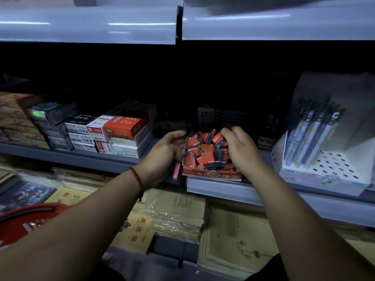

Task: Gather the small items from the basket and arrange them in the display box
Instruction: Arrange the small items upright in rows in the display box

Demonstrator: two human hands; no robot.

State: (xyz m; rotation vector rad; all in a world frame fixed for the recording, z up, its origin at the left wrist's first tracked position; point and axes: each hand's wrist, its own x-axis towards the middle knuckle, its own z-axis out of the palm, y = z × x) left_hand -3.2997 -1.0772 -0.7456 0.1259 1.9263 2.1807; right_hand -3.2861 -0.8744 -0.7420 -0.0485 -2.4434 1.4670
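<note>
A red display box [213, 175] marked 2B sits at the front edge of the middle shelf, piled with several small red-and-black erasers [207, 149]. My left hand [162, 153] cups the box's left side, fingers curled against its wall. My right hand [241, 147] rests on the heap at the right, fingers bent down among the erasers; whether it holds one is hidden. One loose red eraser [176, 171] stands on the shelf edge just left of the box. The red basket [26, 218] shows at the lower left under my left forearm.
Stacked stationery boxes [113, 134] fill the shelf to the left. A white pen display [322, 151] with several pens stands to the right. Notebooks [178, 213] lie on the lower shelf. A grey shelf [87, 25] hangs overhead.
</note>
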